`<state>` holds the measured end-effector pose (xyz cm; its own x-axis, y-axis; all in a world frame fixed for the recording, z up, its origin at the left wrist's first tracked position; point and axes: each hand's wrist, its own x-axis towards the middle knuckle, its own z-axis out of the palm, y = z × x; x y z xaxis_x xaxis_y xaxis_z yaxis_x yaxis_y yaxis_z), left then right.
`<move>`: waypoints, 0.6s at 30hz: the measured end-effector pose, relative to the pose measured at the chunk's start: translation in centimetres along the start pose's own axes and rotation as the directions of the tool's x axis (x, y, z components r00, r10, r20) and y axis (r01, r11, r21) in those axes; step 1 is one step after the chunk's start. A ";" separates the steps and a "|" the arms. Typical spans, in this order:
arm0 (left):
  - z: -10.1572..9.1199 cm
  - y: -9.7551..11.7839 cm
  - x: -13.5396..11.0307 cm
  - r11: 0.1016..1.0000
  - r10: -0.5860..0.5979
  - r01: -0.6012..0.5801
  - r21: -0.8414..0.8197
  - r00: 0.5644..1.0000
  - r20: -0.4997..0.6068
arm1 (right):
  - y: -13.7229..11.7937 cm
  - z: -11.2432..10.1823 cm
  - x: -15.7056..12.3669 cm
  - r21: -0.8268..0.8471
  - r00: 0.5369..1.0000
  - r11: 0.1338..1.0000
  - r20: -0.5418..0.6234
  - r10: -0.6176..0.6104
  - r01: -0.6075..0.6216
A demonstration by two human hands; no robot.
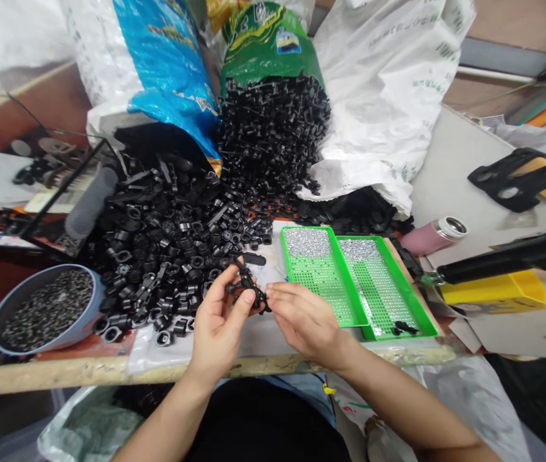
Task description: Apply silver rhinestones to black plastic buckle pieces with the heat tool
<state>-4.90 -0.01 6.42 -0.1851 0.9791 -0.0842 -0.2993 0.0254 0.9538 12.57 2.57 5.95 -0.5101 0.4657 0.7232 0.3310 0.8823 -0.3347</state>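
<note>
My left hand (222,314) is closed around several small black plastic parts (244,280), thumb on top, above the front of the table. Close beside it, my right hand (304,317) has its fingers pinched together at the right end of those parts; whatever sits between its fingertips is too small to make out. A loose black strip-shaped piece (255,258) lies just beyond the left fingertips. To the right of my hands, two green trays (362,321) with perforated beds hold small shiny metal pieces (307,242). A few black parts (405,328) rest in the right tray's near corner.
Black ring-shaped parts (162,301) are heaped on the left, beside a blue bowl (94,298) of tiny pieces. Behind stand a green sack (273,51) spilling black parts, a blue sack (167,58) and a white sack (383,83). A pink flask (421,240) and black-handled tool (508,256) are at right.
</note>
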 end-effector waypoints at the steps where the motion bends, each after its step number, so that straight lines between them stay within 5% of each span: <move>1: -0.2 0.0 0.1 1.000 -0.017 0.017 -0.020 1.000 -0.001 | 0.3 0.0 -0.2 0.010 1.000 1.000 0.002 0.001 -0.001; 4: -1.1 0.2 0.7 0.997 -0.047 0.046 -0.069 0.999 -0.012 | 1.9 -0.1 -0.5 0.016 0.991 0.991 0.019 0.132 -0.132; 6: -1.9 0.6 1.2 0.996 -0.045 0.044 -0.075 0.999 -0.022 | 3.2 0.0 -0.5 -0.021 0.961 0.971 0.139 0.237 -0.237; 10: -2.9 1.2 1.5 0.997 -0.051 0.051 -0.062 0.999 0.010 | 4.8 1.2 0.0 -0.134 0.788 0.949 0.531 0.312 -0.285; 13: -3.1 1.0 1.3 0.998 -0.040 0.042 -0.038 0.998 0.049 | 4.9 2.3 0.4 -0.235 0.696 0.935 0.624 0.355 -0.266; 15: -3.2 0.8 1.2 1.000 -0.027 0.028 -0.003 0.998 0.064 | 4.7 2.5 0.5 -0.236 0.688 0.931 0.628 0.364 -0.277; 18: -3.1 0.6 1.1 0.996 -0.006 -0.001 0.085 0.996 0.084 | 4.5 1.7 0.9 -0.080 0.755 0.895 0.508 0.415 -0.439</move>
<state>-8.19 0.43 5.99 -0.1035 0.9925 -0.0652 -0.2188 0.0413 0.9749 12.26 7.04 4.04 -0.6509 0.7526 0.1002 0.5832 0.5802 -0.5685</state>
